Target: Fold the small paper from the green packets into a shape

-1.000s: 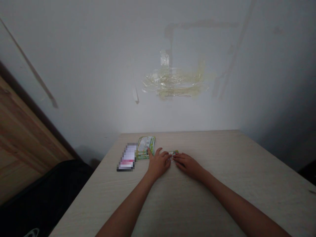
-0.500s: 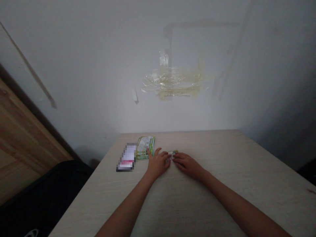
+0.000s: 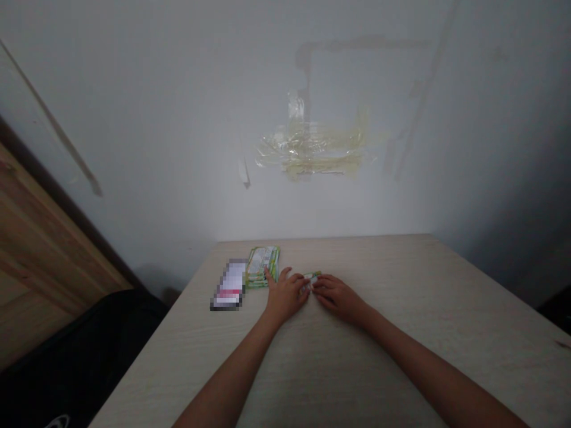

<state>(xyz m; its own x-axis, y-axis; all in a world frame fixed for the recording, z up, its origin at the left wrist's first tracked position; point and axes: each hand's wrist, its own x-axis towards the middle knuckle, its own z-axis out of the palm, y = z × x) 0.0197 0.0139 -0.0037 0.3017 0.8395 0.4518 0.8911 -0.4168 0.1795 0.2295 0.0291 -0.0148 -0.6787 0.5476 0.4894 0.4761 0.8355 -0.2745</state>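
A small green-and-white packet (image 3: pixel 313 276) lies at the middle of the table, mostly covered by my fingers. My left hand (image 3: pixel 286 297) has its thumb and some fingers closed on the packet's left side, while other fingers stick out toward the stack. From the right, my right hand (image 3: pixel 339 298) grips the packet's other side with bent fingertips. Just left of my left hand is a stack of green-and-white packets (image 3: pixel 263 261), which looks like the same kind. What is printed on them is too small to read.
A phone (image 3: pixel 228 285), its screen pixelated, lies left of the stack. The pale wooden table (image 3: pixel 392 261) meets a grey wall (image 3: pixel 178 119) with strips of old tape (image 3: pixel 312 148). A black bag-like thing (image 3: pixel 89 345) and wooden boards (image 3: pixel 35 249) are off the table's left side.
Both hands stay almost in place. My fingertips have shifted very slightly on the packet; the stack and phone have not moved.
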